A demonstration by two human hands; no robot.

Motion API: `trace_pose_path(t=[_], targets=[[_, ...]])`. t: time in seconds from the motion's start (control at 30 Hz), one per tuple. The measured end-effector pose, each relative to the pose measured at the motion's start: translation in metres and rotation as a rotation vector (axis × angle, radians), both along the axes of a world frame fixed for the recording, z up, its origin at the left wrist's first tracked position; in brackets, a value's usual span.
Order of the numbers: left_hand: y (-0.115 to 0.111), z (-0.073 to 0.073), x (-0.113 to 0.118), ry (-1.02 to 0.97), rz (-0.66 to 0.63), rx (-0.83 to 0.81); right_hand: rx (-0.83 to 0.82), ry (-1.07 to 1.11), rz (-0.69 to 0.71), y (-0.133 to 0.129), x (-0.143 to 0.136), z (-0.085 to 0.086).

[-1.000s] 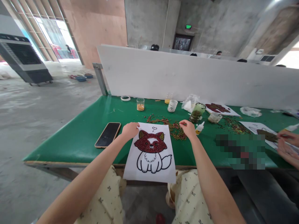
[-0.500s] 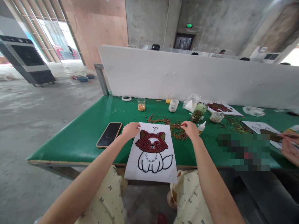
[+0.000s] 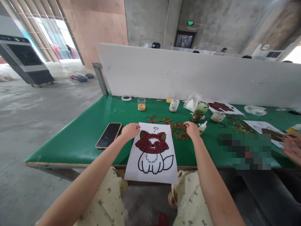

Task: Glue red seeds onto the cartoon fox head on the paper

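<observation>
A white sheet of paper [image 3: 134,169] with a printed fox drawing lies in front of me, its lower end reaching past the table edge. Dark red grains fill the fox's head and brownish-green ones its ears; body and tail are bare outline. My left hand [image 3: 130,131] has its fingers closed at the sheet's upper left corner. To the right of the paper, my right hand [image 3: 192,130] is pinched at the edge of a pile of mixed red and green beans [image 3: 179,131]. Whatever is between those fingertips is too small to make out. A glue bottle [image 3: 202,127] stands just beyond that hand.
Left of the sheet lies a phone [image 3: 108,135] on the green table [image 3: 77,135]. Behind stand a cup of corn kernels [image 3: 141,104], a white-coated cup [image 3: 174,105] and a green jar [image 3: 199,112]. At right, another person's hands [image 3: 293,146] work over a second drawing [image 3: 256,125].
My right hand has shifted slightly at the bean pile, its fingertips drawn closer together. My left hand stays at the paper's corner. The whole view has moved a little.
</observation>
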State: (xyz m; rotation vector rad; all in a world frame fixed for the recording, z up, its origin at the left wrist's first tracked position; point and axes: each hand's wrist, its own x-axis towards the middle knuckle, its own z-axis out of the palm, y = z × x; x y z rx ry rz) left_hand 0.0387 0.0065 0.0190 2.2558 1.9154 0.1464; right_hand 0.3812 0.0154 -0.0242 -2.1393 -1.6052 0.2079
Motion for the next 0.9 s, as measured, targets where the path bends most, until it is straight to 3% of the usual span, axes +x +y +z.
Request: trace_pose_path(t=[0.3,0.9], targets=[[0.000,0.001,0.000,0.008,-0.007,-0.026,0.009,0.088,0.109,0.003,0.008,-0.006],[-0.002,0.003,0.000,-0.002,-0.016,-0.055,0.106,0.083,0.125,0.007,0.016,-0.017]])
